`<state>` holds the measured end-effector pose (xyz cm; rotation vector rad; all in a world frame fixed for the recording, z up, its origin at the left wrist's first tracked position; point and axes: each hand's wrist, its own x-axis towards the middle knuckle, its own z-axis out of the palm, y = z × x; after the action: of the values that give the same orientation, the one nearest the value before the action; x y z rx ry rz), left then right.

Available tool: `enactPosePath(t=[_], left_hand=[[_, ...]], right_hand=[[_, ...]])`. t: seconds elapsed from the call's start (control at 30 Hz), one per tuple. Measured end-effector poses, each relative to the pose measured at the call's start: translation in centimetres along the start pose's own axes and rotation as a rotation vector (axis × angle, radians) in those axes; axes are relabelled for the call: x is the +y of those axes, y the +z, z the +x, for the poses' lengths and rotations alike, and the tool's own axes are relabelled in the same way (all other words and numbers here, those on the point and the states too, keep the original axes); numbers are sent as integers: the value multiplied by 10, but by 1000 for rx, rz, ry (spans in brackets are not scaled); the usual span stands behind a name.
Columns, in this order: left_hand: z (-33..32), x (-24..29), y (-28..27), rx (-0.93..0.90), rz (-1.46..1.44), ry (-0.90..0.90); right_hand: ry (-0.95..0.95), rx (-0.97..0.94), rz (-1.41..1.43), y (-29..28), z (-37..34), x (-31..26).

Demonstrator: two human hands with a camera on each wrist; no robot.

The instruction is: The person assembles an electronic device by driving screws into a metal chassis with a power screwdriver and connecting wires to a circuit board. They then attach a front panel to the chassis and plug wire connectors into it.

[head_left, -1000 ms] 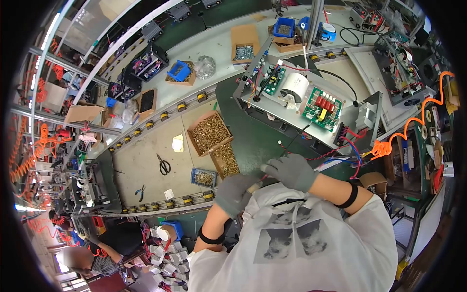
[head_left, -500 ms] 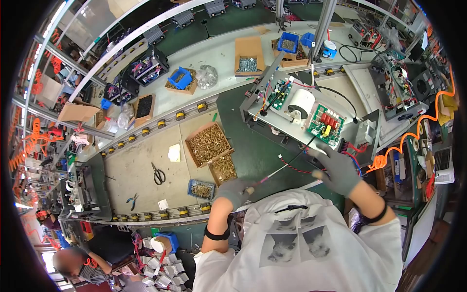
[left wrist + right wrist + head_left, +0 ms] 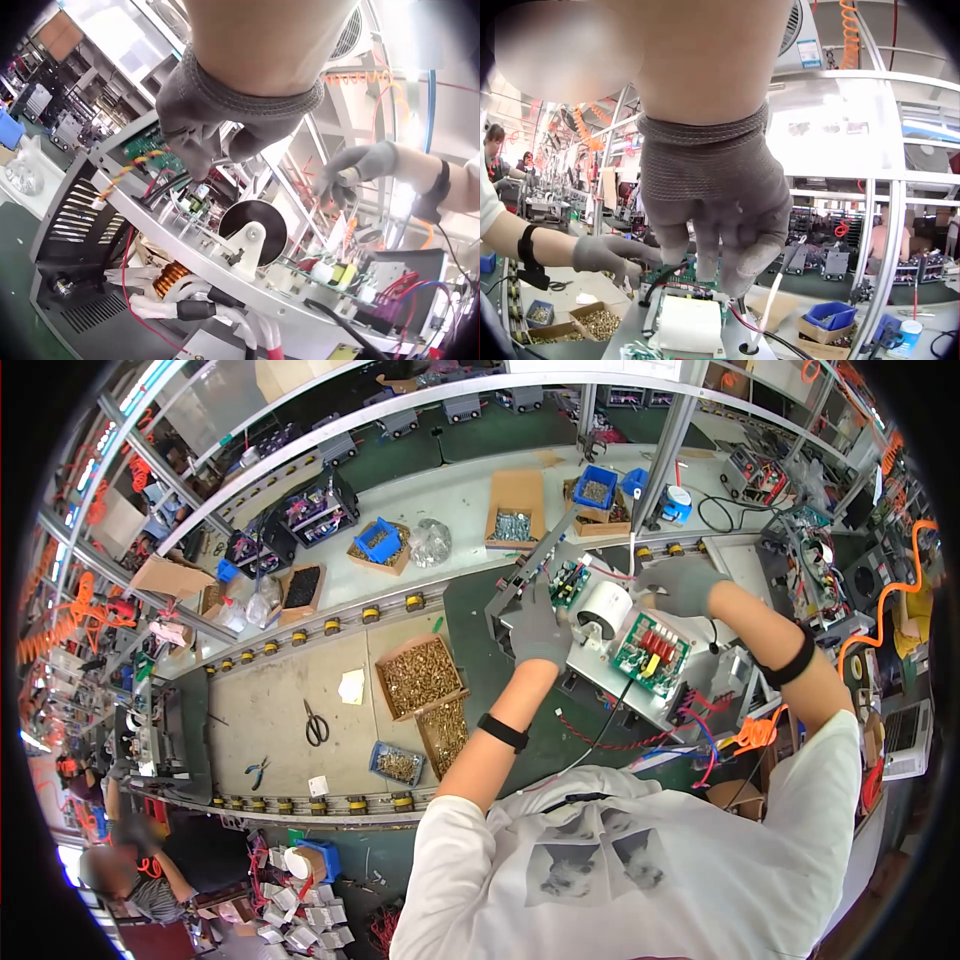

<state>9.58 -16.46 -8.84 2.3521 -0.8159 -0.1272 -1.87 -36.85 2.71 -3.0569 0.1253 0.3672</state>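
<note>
A metal chassis plate [image 3: 590, 660] carries a white capacitor [image 3: 604, 608], a green circuit board with red parts [image 3: 655, 652] and a smaller green board [image 3: 568, 582]. My gloved left hand [image 3: 540, 628] reaches over the plate's left end, fingers extended beside the smaller board, fingertips by black cables [image 3: 161, 189]. Behind the capacitor, my gloved right hand [image 3: 682, 586] hangs with loosely bent fingers, close to a red and black wire [image 3: 742, 321] and an upright white cable [image 3: 771, 304]. A dark cable with a pale end [image 3: 580, 758] trails toward my shirt, out of both hands.
Boxes of brass fasteners [image 3: 420, 675], a blue tray of small parts [image 3: 397, 764], scissors [image 3: 316, 724] and pliers [image 3: 257, 771] lie left of the chassis. Orange coiled hose [image 3: 880, 600] hangs at right. A metal post [image 3: 668, 450] stands beyond. Another person [image 3: 140, 870] is at lower left.
Both hands moved from near my body forward onto the chassis. The left hand let go of the cable it gripped half a second ago; the right hand moved beyond the capacitor.
</note>
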Motion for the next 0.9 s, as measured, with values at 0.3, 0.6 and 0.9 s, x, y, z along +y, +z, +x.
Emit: enactPosePath(t=[0.3, 0.6, 0.9], left_hand=[[7, 16, 22, -16, 77, -318], [-34, -26, 5, -147, -100, 103], [-35, -4, -34, -589, -208, 188]], right_hand=[[-117, 105, 123, 38, 96, 9], [-384, 212, 167, 47, 117, -21], [-471, 270, 167, 64, 133, -20]])
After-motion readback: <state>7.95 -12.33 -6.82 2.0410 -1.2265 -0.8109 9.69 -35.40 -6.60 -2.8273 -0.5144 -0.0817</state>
